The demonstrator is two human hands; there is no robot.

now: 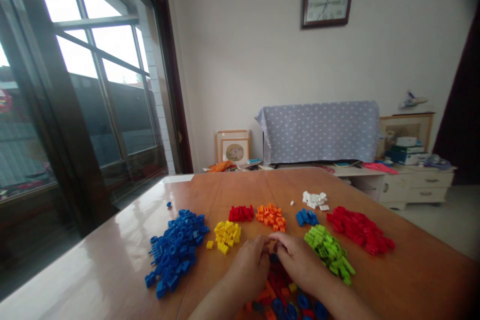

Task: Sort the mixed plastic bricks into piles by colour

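On my shiny wood table (112, 260), the far left has one lone blue brick (169, 204), and just below it is a big heap of blue plastic bricks (173, 250). That heap is long and runs from up on the right to down on the left. Next come a yellow pile (227, 236) and, past it, a small red pile (241, 213). My left hand (247, 265) is in the middle, close to the yellow pile, and my right hand (298, 260) is just beside it. Both arms come in from the bottom and lean toward each other. My fingers (268, 242) are curled and pressed together, and their tips nearly meet. Something small and dark sits between them, but my hands hide it, so I cannot tell if I am pinching it or which way it points. Right under my hands is a mixed heap of bricks (279, 292) in red, blue and orange. Above my hands is an orange pile (270, 217). To the right are a small blue pile (306, 217), a white pile (314, 200), a lime green pile (330, 253) that runs down to the right, and a big red pile (360, 230). Past the table, a big window (101, 85) is on the left, and a wall clock (328, 2) hangs on the right.
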